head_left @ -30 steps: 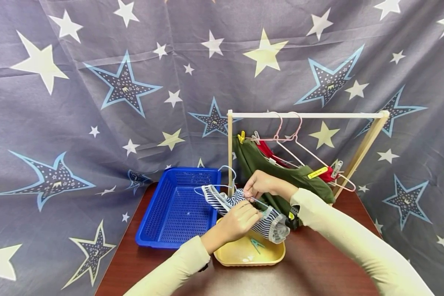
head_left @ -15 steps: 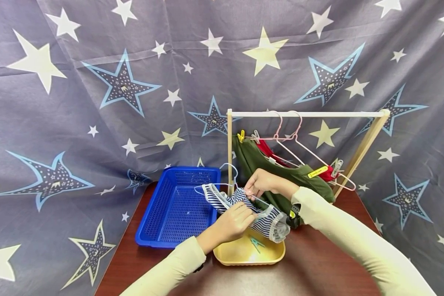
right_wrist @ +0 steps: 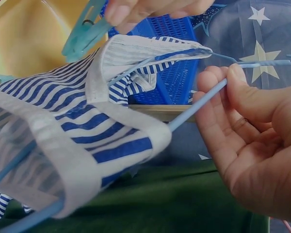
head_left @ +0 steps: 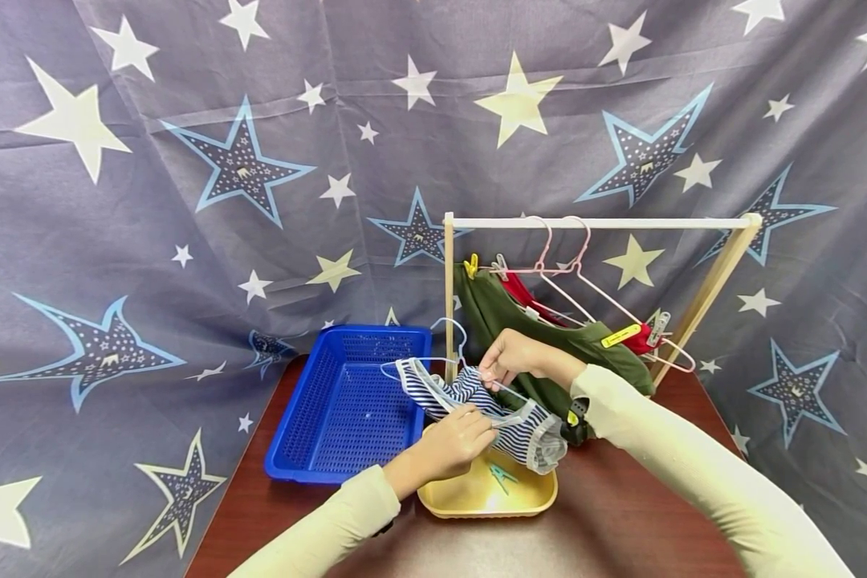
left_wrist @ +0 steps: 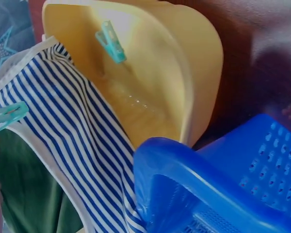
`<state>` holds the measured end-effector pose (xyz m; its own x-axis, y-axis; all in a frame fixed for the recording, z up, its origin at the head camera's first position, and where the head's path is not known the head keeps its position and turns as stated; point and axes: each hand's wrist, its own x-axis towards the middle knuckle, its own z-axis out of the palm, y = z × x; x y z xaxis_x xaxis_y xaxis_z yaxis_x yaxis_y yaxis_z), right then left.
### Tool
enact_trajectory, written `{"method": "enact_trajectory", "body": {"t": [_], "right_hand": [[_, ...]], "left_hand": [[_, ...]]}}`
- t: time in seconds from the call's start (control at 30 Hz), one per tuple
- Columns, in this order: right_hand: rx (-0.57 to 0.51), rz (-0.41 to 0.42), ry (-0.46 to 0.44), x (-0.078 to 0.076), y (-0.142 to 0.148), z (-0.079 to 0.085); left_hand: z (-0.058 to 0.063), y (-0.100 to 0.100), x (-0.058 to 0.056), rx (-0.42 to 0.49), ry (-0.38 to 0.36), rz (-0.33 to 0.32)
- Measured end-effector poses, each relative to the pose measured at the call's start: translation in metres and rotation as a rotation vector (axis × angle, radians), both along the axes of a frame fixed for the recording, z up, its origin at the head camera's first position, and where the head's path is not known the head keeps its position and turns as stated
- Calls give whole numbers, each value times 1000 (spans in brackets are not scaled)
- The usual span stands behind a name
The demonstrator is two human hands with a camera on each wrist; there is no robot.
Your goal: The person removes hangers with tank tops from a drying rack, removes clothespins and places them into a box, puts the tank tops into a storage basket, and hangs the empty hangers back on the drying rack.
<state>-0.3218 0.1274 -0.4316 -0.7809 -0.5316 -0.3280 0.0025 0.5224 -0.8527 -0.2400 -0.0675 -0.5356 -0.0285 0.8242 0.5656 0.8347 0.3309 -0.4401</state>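
Observation:
A blue-and-white striped sleeveless garment (head_left: 523, 437) hangs on a light blue hanger (head_left: 462, 335) held above the table. My right hand (right_wrist: 252, 136) pinches the bar of that hanger (right_wrist: 196, 107) between thumb and fingers, close to the hook. With my left hand (head_left: 457, 441) I pinch a teal clothespin (right_wrist: 87, 34), just off the garment's white-edged strap in the right wrist view. Only a bit of the left fingers shows at the left wrist view's edge, beside the clothespin (left_wrist: 10, 116). Another teal clothespin (head_left: 502, 475) lies in the yellow basin (head_left: 477, 507) below.
A blue perforated basket (head_left: 274, 461) stands left of the basin. Behind and right, a wooden rack (head_left: 600, 225) carries pink hangers (head_left: 581, 257) with a dark green garment (head_left: 491, 301) and a red one (head_left: 523, 299), clipped by yellow and grey clothespins. A star-patterned curtain (head_left: 376, 96) hangs behind.
My left hand has drawn a little left and toward me with the clothespin. The right hand keeps its hold on the hanger, almost unmoved.

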Motion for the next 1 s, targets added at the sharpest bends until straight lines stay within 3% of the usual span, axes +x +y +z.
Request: {"method": "enact_trajectory", "body": {"t": [0.23, 0.63, 0.77, 1.0], "right_hand": [[12, -18, 34, -2, 3, 1], [19, -21, 79, -3, 7, 7], [25, -22, 83, -2, 9, 7], [24, -39, 81, -2, 13, 7]], "left_hand": [[-6, -2, -1, -55, -7, 4], [-24, -2, 1, -172, -65, 70], [-32, -1, 2, -231, -41, 90], [-36, -1, 5, -329, -24, 120]]}}
